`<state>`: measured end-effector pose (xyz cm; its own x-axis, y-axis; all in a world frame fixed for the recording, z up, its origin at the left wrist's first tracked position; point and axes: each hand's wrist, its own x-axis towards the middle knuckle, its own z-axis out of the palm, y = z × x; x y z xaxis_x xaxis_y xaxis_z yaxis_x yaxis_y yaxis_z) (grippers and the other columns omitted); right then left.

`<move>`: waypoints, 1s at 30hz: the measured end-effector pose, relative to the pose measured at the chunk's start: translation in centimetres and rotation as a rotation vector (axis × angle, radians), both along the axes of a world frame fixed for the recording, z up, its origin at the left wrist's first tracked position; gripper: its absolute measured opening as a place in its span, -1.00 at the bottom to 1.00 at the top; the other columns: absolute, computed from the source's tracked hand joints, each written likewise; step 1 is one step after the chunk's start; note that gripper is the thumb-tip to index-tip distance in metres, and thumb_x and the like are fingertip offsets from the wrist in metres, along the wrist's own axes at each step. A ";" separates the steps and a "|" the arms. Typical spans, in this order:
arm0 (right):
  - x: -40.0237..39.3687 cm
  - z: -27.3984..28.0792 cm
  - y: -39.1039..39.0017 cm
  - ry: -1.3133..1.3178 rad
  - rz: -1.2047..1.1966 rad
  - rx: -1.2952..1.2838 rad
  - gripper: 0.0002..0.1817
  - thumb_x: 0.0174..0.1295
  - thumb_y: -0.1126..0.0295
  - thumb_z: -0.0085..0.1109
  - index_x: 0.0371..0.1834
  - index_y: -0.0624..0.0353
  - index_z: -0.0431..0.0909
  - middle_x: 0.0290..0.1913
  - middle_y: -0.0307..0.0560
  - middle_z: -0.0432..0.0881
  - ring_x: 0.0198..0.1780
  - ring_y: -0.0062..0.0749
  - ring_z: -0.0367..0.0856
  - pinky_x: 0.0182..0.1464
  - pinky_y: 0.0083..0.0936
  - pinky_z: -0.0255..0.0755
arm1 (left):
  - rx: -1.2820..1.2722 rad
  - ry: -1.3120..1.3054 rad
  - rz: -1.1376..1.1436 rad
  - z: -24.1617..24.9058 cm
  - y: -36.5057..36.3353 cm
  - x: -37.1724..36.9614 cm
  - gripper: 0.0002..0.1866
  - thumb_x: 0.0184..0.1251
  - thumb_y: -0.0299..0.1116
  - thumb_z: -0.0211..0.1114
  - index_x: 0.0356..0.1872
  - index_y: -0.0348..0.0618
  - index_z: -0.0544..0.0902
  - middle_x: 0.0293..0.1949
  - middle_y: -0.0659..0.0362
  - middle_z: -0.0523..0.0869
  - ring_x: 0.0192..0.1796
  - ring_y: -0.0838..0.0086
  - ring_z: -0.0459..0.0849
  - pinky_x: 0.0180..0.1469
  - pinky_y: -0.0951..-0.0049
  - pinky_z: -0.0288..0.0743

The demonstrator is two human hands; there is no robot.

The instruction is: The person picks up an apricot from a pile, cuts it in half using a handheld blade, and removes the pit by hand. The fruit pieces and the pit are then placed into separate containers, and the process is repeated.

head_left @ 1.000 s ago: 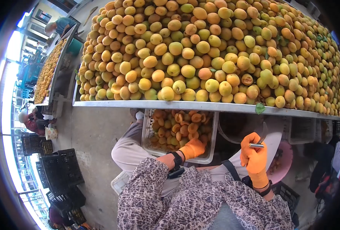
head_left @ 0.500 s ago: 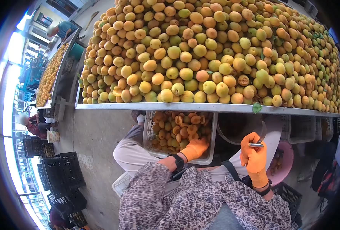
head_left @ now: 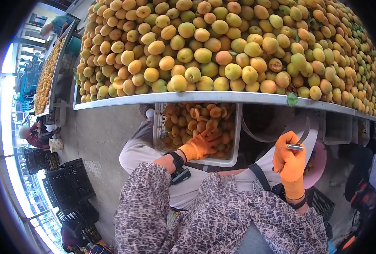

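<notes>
My left hand, in an orange glove, lies over the halved apricots in a white plastic crate between my knees. Its fingers are spread and touch the fruit, and I see nothing gripped in them. My right hand, also gloved in orange, is closed around a small curved knife. The blade points up and away from me, above my right thigh. Beyond both hands, a metal-edged table bears a large heap of whole apricots.
A pink basin stands right of my right leg, beside a black crate. Black crates are stacked on the floor at left. Two people are near another apricot table. A leaf hangs on the table edge.
My left hand has shifted left within the crate and its fingers have spread. My right hand still holds the knife. The view has tilted, so the table sits higher.
</notes>
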<state>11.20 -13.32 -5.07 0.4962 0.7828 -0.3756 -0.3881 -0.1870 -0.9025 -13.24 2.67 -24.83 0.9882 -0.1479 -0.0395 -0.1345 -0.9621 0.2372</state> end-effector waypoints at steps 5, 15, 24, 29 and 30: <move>0.1 0.4 1.8 -0.037 -0.031 -0.056 -0.97 0.09 0.54 0.00 -0.42 0.25 0.43 -0.64 -0.28 0.38 -0.77 -0.69 0.24 -0.70 -0.70 0.20 | 0.067 0.235 0.132 -2.0 1.4 1.3 -0.69 0.11 -0.13 0.25 -0.07 0.41 0.69 0.35 0.28 0.42 0.51 0.13 0.16 0.48 -0.38 -0.14; 0.7 0.5 4.1 -0.004 -0.081 -0.135 -0.94 0.10 0.51 0.04 -0.42 0.26 0.41 -0.63 -0.26 0.38 -0.77 -0.67 0.23 -0.70 -0.69 0.19 | -0.169 -0.019 0.557 -2.4 8.0 3.1 -0.72 0.19 -0.23 0.21 -0.06 0.21 0.68 -0.06 0.16 0.68 0.06 0.10 0.62 0.09 -0.03 0.45; 0.6 1.5 5.2 -0.028 -0.048 -0.123 -0.94 0.09 0.53 0.12 -0.41 0.24 0.44 -0.65 -0.27 0.39 -0.75 -0.65 0.29 -0.69 -0.68 0.23 | 0.004 -0.158 0.600 -0.7 8.8 2.6 -0.72 0.19 -0.21 0.21 -0.07 0.15 0.68 -0.12 0.11 0.69 -0.02 0.11 0.67 0.03 0.09 0.52; 0.8 1.6 5.6 0.024 -0.060 -0.043 -0.83 0.14 0.49 0.08 -0.20 0.22 0.39 -0.60 -0.26 0.37 -0.73 -0.62 0.31 -0.66 -0.65 0.24 | -0.311 0.578 0.345 10.6 5.1 1.9 -0.73 0.25 -0.19 0.25 -0.05 0.08 0.69 -0.15 0.07 0.72 -0.10 0.07 0.69 -0.05 0.13 0.57; 0.9 1.5 5.4 0.056 -0.062 0.008 -0.78 0.16 0.47 0.06 -0.13 0.22 0.35 -0.58 -0.25 0.36 -0.71 -0.61 0.31 -0.65 -0.64 0.25 | -0.489 0.613 0.325 14.4 4.4 2.2 -0.76 0.31 -0.23 0.22 -0.04 0.07 0.69 -0.24 0.08 0.73 -0.16 0.09 0.69 -0.07 0.21 0.57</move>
<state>12.10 -7.91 -3.54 0.5224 0.7544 -0.3974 -0.4482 -0.1535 -0.8806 -11.01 7.12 -10.47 0.8090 -0.0002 -0.5878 0.4191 -0.7009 0.5771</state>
